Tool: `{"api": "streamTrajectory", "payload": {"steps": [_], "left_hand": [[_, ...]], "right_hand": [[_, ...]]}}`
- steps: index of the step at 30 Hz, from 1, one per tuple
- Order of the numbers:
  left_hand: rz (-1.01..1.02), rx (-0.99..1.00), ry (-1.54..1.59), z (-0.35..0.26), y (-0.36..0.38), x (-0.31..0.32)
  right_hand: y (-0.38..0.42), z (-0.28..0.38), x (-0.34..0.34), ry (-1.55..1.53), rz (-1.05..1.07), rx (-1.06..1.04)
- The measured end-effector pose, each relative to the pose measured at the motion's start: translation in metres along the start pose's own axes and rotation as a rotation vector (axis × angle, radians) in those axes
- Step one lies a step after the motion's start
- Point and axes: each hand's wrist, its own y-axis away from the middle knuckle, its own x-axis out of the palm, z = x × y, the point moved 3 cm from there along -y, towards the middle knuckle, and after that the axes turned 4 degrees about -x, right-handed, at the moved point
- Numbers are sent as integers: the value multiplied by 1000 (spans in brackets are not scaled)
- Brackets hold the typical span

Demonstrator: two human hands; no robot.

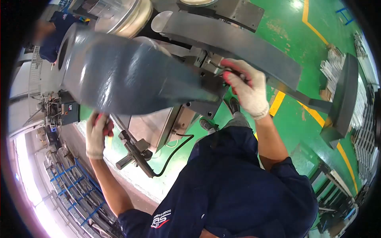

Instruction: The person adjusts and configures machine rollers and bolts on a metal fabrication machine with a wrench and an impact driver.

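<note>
Both gloved hands grip a big grey panel (127,75), a curved, glossy sheet that blurs across the middle of the head view. Closed on its narrow end, the right hand (248,89) has its red-coated fingers (232,77) curled over the edge, just beside the grey machine block (206,85) where the panel meets the machine. Under the panel's lower edge, the left hand (97,133) is clenched too, its fingers wrapped up around the rim. Held tilted in the air, the panel has its wide end with a round opening (62,51) toward the upper left corner of the view. Below it stands a metal cabinet (152,129), with a black lever (135,152) and a cable (174,150) trailing from it. A long grey arm (246,47) of the machine runs above the right hand toward a dark post (341,99). Underneath lies a green floor (293,119) with yellow lines (313,113). Another person in dark blue (51,35) stands at the upper left.
</note>
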Motion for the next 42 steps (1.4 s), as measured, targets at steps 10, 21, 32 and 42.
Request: {"api": "streamTrajectory", "payload": {"steps": [10,21,32,42], "left_hand": [[-214,-42,357,7,114,76],[-197,-134,380,31,132,107],[-71,-21,477,46,121,106],[102,-12,538,50,114,108]], "right_hand": [[-68,-26,29,327,497,-312],[-66,-18,30,459,562,-278],[-55,-10,36,656,455,-294],[-68,0,34,482,638,-195]]}}
